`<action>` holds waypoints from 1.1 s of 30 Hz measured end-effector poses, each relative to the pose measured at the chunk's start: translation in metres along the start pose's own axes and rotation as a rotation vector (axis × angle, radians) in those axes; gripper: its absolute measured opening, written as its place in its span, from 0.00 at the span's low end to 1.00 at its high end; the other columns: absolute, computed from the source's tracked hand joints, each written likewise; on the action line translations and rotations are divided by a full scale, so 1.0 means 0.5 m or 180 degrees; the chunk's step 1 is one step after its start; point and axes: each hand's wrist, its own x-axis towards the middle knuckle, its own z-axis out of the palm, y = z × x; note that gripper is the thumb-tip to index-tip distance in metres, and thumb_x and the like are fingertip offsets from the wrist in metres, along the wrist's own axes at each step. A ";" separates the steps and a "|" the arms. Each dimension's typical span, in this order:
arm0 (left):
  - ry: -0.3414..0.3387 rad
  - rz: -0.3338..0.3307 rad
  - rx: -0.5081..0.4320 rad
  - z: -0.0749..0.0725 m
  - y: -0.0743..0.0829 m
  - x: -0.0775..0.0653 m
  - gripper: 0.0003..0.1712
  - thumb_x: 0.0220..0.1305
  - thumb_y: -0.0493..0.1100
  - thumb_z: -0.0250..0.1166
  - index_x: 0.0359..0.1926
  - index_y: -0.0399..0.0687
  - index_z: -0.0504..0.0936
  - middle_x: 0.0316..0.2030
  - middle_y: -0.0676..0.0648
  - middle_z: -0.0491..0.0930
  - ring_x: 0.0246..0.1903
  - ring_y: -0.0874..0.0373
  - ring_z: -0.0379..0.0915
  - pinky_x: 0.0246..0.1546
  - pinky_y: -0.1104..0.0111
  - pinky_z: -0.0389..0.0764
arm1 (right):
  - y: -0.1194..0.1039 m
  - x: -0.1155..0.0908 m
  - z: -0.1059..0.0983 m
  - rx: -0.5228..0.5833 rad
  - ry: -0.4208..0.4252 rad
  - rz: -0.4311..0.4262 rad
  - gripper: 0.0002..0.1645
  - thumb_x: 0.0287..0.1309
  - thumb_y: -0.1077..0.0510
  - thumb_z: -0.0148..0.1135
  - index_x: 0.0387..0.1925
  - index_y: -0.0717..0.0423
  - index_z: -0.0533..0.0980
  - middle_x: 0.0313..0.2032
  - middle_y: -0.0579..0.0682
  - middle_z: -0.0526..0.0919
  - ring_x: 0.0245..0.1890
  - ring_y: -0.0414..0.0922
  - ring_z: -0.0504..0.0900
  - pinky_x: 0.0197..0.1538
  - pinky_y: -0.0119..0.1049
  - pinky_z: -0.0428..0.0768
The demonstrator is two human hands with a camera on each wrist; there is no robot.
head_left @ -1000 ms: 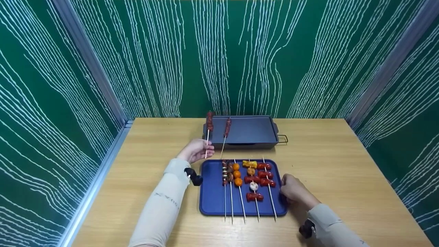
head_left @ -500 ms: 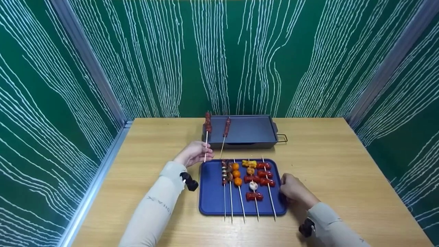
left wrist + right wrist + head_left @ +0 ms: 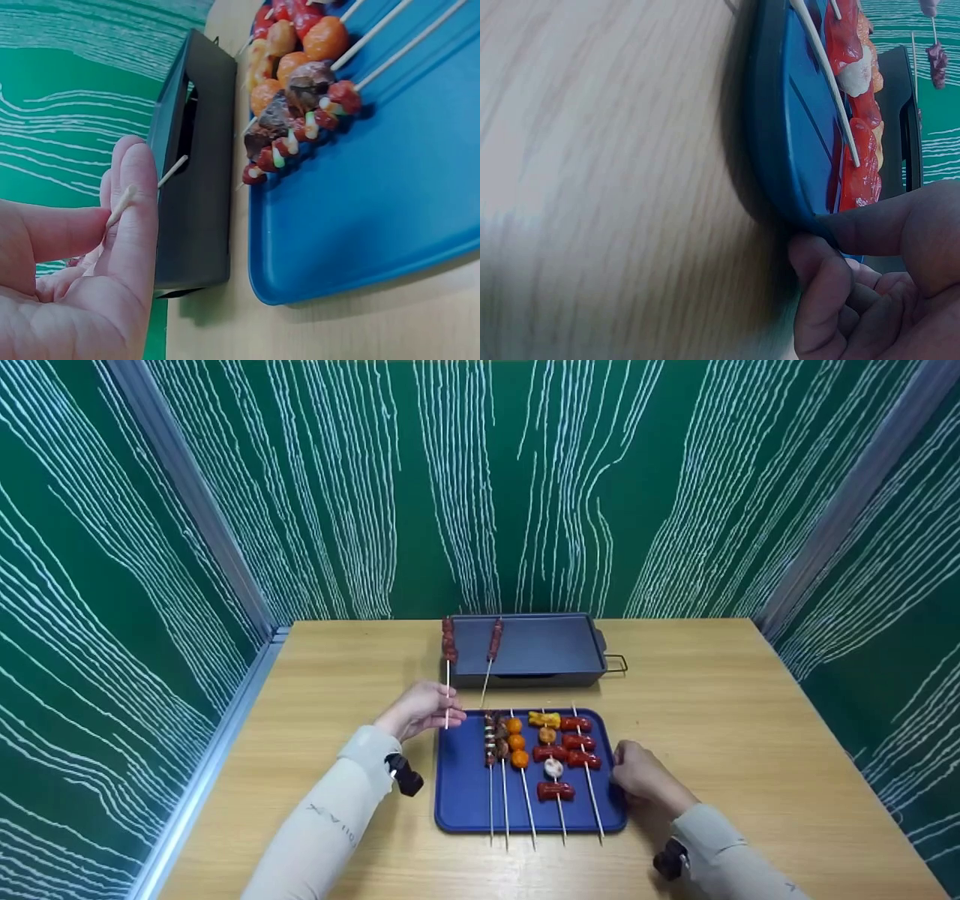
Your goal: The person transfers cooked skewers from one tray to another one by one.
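Note:
In the head view, my left hand (image 3: 421,711) pinches the bare stick of a meat skewer (image 3: 448,640) between thumb and fingers. Dark red chunks at the skewer's far end show over the left edge of a dark grill pan (image 3: 540,641); whether they touch it I cannot tell. A second meat skewer (image 3: 496,639) lies on the pan, its stick pointing towards me. My right hand (image 3: 651,776) grips the right rim of a blue tray (image 3: 459,802), thumb on top and fingers curled below in the right wrist view (image 3: 885,277).
Several skewers lie on the tray: meat with green and white pieces (image 3: 490,739), dark chunks (image 3: 502,737), orange balls (image 3: 517,742), mixed pieces (image 3: 552,752), red sausages (image 3: 580,742). Their sticks overhang the near rim. A wire handle (image 3: 617,663) juts from the pan's right side.
My left hand has come back towards me and slightly left, bringing the skewer with it. The right hand and the tray have stayed in place.

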 end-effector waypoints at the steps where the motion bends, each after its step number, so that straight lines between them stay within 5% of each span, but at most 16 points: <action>1: -0.0013 -0.0005 0.0009 -0.001 -0.002 -0.003 0.17 0.77 0.25 0.52 0.62 0.28 0.72 0.43 0.38 0.83 0.38 0.52 0.88 0.44 0.66 0.95 | 0.000 0.000 0.001 0.0006 0.0006 0.0000 0.08 0.52 0.73 0.54 0.32 0.60 0.67 0.25 0.54 0.73 0.12 0.40 0.70 0.13 0.26 0.69; 10: -0.0126 -0.0024 0.0075 -0.010 -0.016 -0.026 0.08 0.77 0.27 0.56 0.53 0.35 0.75 0.41 0.40 0.85 0.37 0.53 0.89 0.42 0.66 0.95 | 0.003 0.000 0.002 0.0039 -0.0009 0.0008 0.09 0.52 0.73 0.53 0.33 0.60 0.67 0.26 0.54 0.73 0.13 0.40 0.69 0.13 0.26 0.68; 33: -0.0121 -0.0045 0.0296 -0.018 -0.072 -0.080 0.09 0.75 0.25 0.53 0.52 0.32 0.73 0.40 0.37 0.84 0.30 0.56 0.87 0.39 0.67 0.94 | 0.000 -0.004 0.000 0.0029 -0.0012 -0.0055 0.08 0.54 0.72 0.56 0.33 0.60 0.67 0.24 0.53 0.73 0.12 0.40 0.70 0.13 0.27 0.70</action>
